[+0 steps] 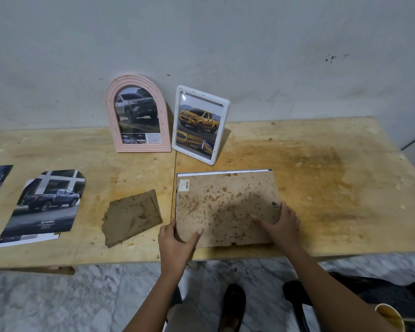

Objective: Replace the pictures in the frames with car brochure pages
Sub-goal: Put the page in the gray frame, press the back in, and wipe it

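Head view, step in hand: You were seating the stained backing board (225, 207) into the large frame lying face down on the plywood table (321, 164), by my reading.
Head view, left hand: Your left hand (175, 245) held the board's near left corner, thumb on the left edge and forefinger stretched across the top, the other fingers curled under out of sight.
Head view, right hand: Your right hand (282, 226) lay flat on the right side, fingers spread and pressing down, just beside the small metal hanger (275, 204).
Head view, doing it well: You needed even pressure at both ends and square edges, since the chipped near edge looked apt to crumble or catch.
Head view, board's look: It was brown fibreboard, mottled with darker blotches, a barcode sticker (184, 185) at its far left corner; a thin white edge showed along its far side.
Head view, finished frames: The pink arched frame (137, 116) and the white frame (199, 125) stood against the wall, each showing a truck page.
Head view, spare pieces: An arch-cut brochure page (43, 207) and a torn brown scrap (132, 216) lay to the left.
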